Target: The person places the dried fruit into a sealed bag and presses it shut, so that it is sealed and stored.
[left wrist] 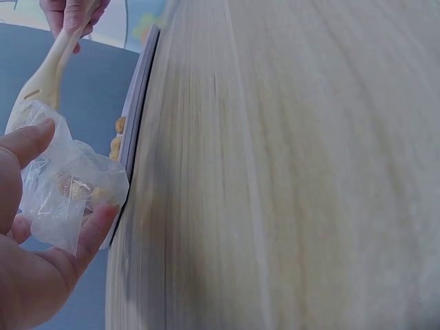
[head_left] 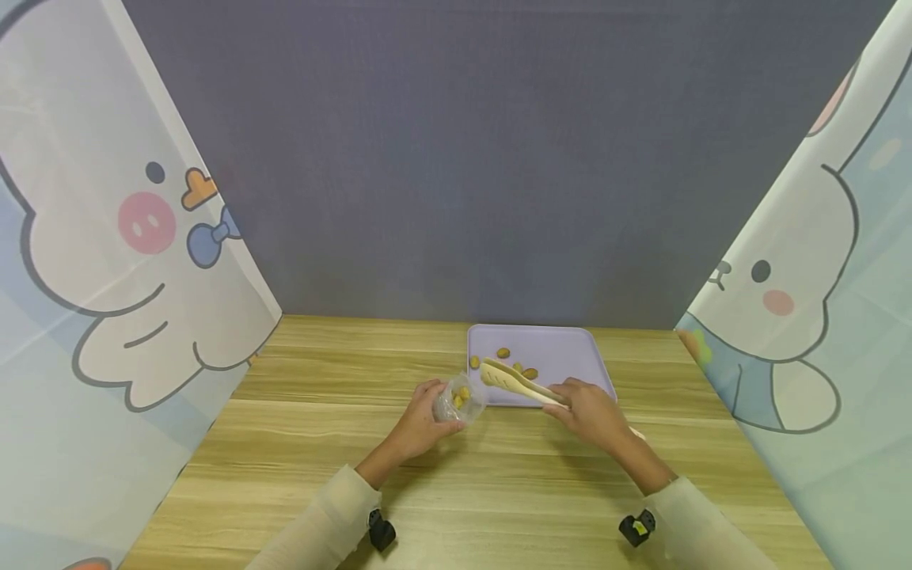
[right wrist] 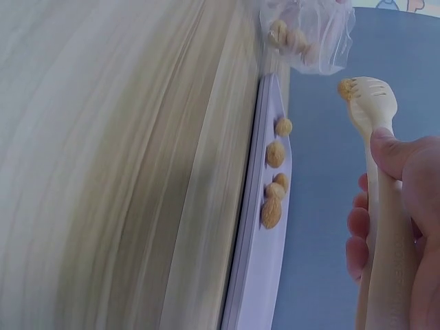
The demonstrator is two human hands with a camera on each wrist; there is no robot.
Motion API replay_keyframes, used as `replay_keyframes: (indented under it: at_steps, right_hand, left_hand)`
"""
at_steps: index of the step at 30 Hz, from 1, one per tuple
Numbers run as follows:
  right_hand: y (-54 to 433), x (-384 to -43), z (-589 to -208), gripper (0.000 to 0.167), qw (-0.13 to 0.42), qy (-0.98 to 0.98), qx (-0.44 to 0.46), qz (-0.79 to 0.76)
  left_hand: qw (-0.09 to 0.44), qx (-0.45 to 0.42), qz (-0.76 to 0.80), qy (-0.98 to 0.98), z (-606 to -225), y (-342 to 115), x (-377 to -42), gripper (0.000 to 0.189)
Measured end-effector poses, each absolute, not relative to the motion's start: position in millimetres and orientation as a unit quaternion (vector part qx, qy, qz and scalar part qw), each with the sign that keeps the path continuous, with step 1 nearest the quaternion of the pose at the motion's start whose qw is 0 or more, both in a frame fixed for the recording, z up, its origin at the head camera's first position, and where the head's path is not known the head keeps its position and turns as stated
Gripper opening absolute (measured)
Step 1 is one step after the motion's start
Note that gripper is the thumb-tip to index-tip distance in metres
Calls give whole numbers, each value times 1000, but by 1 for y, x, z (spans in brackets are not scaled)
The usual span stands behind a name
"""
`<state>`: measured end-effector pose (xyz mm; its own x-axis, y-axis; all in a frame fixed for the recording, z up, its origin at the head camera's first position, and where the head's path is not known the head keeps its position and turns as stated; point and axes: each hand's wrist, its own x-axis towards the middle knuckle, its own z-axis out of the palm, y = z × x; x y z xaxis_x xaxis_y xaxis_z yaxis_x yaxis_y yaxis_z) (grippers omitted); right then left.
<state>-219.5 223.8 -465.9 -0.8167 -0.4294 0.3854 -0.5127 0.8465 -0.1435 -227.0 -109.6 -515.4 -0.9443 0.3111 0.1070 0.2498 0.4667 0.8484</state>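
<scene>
My left hand [head_left: 422,423] grips a clear plastic bag [head_left: 447,402], thumb and fingers spread around its sides, its mouth facing right. Several small wrinkled yellow-brown pieces [right wrist: 292,40], like nuts or dried fruit, lie inside. In my right hand [head_left: 590,408] are cream tongs [head_left: 516,384] with slotted heads, reaching left over a lilac tray [head_left: 563,348]. One more piece [right wrist: 345,88] is caught between the tong tips, apart from the bag. On the tray several loose pieces [right wrist: 273,155] lie towards its left side.
The tray stands at the back of a wood-grain table [head_left: 342,356]. A dark grey panel [head_left: 442,158] rises behind it. Cartoon-printed panels [head_left: 85,237] flank the table at left and right.
</scene>
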Motion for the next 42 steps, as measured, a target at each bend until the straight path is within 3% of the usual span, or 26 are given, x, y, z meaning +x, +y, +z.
replay_keyframes:
  at_steps: [25,42]
  right_hand:
    - [199,-214,-466,29,155,-939,276,135]
    - [211,-223,-473,44,152,-945,238,163]
  left_hand:
    - [41,168,484,858,-514,-107,-228,80]
    - [42,164,487,857,-516,-108,-227,79]
